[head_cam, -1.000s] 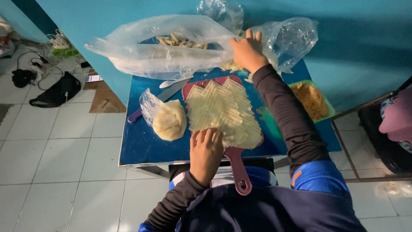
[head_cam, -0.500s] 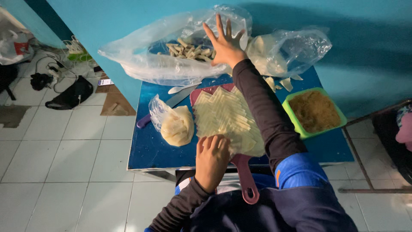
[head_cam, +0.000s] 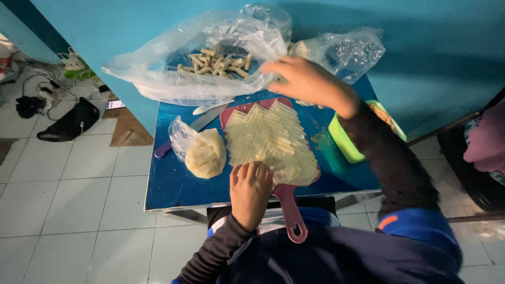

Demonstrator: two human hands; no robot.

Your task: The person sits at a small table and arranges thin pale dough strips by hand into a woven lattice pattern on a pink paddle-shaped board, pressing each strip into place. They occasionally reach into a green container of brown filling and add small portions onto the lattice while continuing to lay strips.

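My left hand (head_cam: 251,190) rests, fingers curled, on the near edge of overlapping pale wrapper sheets (head_cam: 268,138) laid out on a red cutting board (head_cam: 291,209). My right hand (head_cam: 306,82) hovers, blurred, above the far end of the board, beside a big clear plastic bag (head_cam: 179,73) that holds several rolled sticks (head_cam: 215,62). Whether the right hand holds anything cannot be made out. A second crumpled clear bag (head_cam: 344,50) lies behind that hand.
A small blue table (head_cam: 171,184) carries everything. A bagged lump of pale dough (head_cam: 204,152) and a purple-handled knife (head_cam: 192,129) lie left of the board. A green tub of brown filling (head_cam: 347,144) sits right, partly behind my arm. Tiled floor, cables and a black bag lie left.
My right hand has drawn back from the far bags toward the board. The left hand stays on the wrappers. The view has tilted and shifted.
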